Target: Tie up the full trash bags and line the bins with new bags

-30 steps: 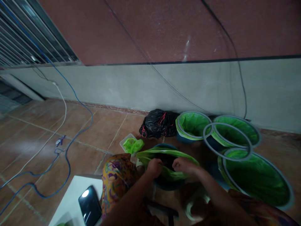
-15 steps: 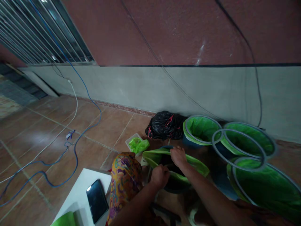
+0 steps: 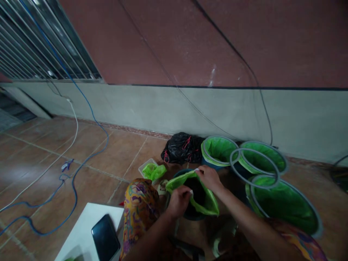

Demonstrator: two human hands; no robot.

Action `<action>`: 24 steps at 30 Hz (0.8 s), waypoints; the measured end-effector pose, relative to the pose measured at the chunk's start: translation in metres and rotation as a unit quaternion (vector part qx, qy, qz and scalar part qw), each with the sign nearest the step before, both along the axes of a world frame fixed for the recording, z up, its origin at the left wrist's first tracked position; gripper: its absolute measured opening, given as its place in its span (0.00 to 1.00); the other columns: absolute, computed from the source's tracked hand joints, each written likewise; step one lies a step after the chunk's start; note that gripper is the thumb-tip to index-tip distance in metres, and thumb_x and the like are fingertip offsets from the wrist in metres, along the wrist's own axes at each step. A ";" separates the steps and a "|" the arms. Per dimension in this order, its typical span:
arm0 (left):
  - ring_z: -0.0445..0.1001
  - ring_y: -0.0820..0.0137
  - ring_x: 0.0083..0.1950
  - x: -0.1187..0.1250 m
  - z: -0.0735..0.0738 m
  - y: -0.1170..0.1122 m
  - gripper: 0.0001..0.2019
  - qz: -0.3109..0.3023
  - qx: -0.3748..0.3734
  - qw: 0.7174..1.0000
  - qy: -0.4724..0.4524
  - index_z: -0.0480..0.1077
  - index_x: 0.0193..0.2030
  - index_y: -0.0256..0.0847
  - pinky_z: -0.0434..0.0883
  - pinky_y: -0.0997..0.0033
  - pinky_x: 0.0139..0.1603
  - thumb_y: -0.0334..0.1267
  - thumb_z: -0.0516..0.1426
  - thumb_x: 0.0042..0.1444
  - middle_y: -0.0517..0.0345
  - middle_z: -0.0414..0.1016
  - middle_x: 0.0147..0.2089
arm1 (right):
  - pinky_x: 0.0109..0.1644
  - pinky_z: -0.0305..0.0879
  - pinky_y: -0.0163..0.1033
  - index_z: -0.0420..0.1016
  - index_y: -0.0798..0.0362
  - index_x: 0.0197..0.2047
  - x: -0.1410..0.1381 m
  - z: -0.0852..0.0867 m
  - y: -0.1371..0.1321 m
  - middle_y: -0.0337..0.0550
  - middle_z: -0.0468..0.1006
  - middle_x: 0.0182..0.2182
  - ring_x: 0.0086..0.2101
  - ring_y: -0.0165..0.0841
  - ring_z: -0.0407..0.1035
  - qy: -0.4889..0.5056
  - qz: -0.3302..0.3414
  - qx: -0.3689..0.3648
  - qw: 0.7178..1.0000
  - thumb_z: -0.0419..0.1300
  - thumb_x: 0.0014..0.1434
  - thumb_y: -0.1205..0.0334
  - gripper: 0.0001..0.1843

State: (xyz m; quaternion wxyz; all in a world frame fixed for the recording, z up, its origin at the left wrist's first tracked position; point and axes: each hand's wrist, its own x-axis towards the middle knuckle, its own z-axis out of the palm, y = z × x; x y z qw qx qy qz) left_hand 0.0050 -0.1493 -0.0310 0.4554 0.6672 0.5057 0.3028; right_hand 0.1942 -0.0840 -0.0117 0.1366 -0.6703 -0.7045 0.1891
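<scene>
A dark blue bucket (image 3: pixel 193 214) stands on the tiled floor in front of me, with a green plastic bag (image 3: pixel 207 204) draped in its mouth. My left hand (image 3: pixel 178 200) pinches the near edge of the bag. My right hand (image 3: pixel 208 178) grips the bag's far edge at the rim and holds it up. Both hands are closed on the bag. The bag's inside looks dark.
Three green-lined buckets (image 3: pixel 218 150) (image 3: pixel 261 155) (image 3: pixel 282 203) stand to the right, with a loose grey ring (image 3: pixel 254 168) lying across them. A tied black bag (image 3: pixel 179 149) sits by the wall. A tub of green bags (image 3: pixel 152 170), a phone (image 3: pixel 105 240) on a white board and floor cables (image 3: pixel 71 181) lie to the left.
My right hand moved from the near edge of the bag to its far edge and lifted it. The bag's opening has narrowed and bunched. My left hand stayed at the near edge.
</scene>
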 end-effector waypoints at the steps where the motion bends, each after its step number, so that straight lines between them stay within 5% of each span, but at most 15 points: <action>1: 0.73 0.70 0.39 0.000 0.005 0.001 0.09 0.003 -0.001 1.000 -0.015 0.76 0.33 0.39 0.68 0.71 0.44 0.35 0.55 0.58 0.55 0.76 0.35 | 0.43 0.62 0.37 0.81 0.53 0.36 0.001 0.002 0.000 0.47 0.82 0.37 0.39 0.35 0.74 0.015 -0.004 0.004 1.000 0.52 0.64 0.59 0.16; 8: 0.71 0.70 0.35 -0.010 0.037 0.005 0.12 0.028 -0.038 0.995 -0.086 0.76 0.32 0.37 0.66 0.72 0.39 0.44 0.58 0.58 0.55 0.76 0.33 | 0.41 0.63 0.38 0.81 0.54 0.31 0.008 0.032 0.010 0.47 0.83 0.31 0.34 0.36 0.74 0.130 -0.042 0.036 0.990 0.54 0.59 0.58 0.16; 15: 0.75 0.66 0.42 -0.018 0.064 0.008 0.15 0.037 -0.064 0.983 -0.170 0.78 0.36 0.39 0.69 0.69 0.47 0.49 0.61 0.54 0.52 0.80 0.40 | 0.33 0.61 0.37 0.78 0.52 0.24 0.009 0.059 0.018 0.42 0.78 0.22 0.26 0.33 0.69 0.252 -0.074 0.055 0.963 0.56 0.54 0.54 0.15; 24: 0.75 0.71 0.35 -0.007 0.089 0.028 0.13 0.067 -0.138 0.945 -0.288 0.72 0.33 0.40 0.70 0.72 0.42 0.48 0.63 0.52 0.56 0.80 0.35 | 0.26 0.59 0.34 0.76 0.52 0.28 -0.004 0.064 0.010 0.37 0.73 0.18 0.20 0.29 0.65 0.501 -0.151 -0.029 0.851 0.62 0.49 0.48 0.15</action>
